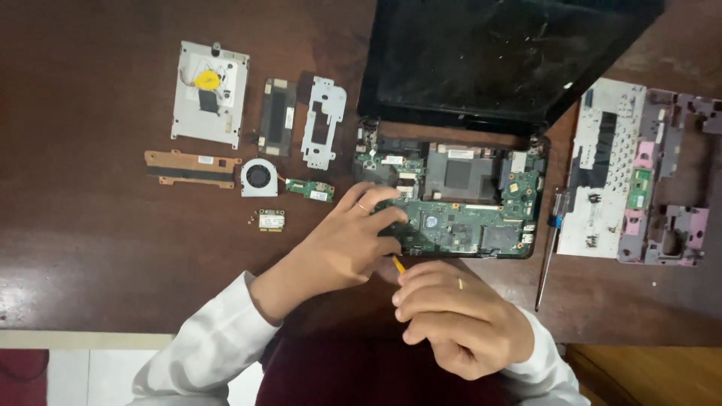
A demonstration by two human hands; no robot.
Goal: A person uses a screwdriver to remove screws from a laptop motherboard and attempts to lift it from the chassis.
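An opened small laptop lies on the dark wooden table, its green motherboard (466, 218) bare and its black screen (489, 53) folded back. My left hand (350, 240) rests with its fingers on the board's near left corner. My right hand (459, 316) sits just in front of the laptop, closed around a thin yellow tool (398, 263) whose tip points at that same corner.
Removed parts lie at the left: a silver drive bracket (209, 94), a dark cover (277, 116), a metal bracket (323, 120), a copper strip (192, 168), a fan (259, 177), a small green board (310, 189), a wireless card (271, 219). A screwdriver (549, 248), keyboard plate (605, 169) and purple frame (673, 180) lie right.
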